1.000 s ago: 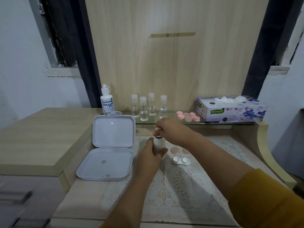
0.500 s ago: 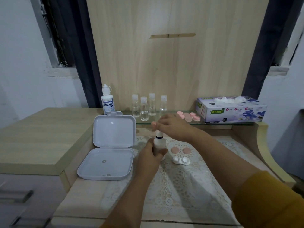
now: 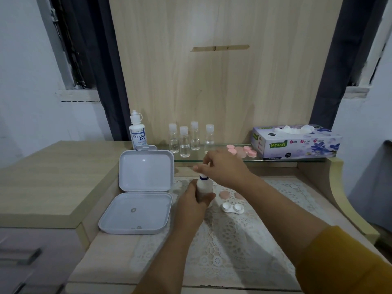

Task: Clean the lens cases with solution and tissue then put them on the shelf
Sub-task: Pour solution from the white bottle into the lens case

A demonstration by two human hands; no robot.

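Lace mat: bare toward its near edge; white hinged box open at its left border. Glass shelf: rear, bearing four small bottles, pink caps, tissue box.

Left hand: wrapped around upright solution bottle.

Right hand: fingertips pinched at the bottle's top.

Lens case: uncapped, on mat, just right of left hand, untouched.
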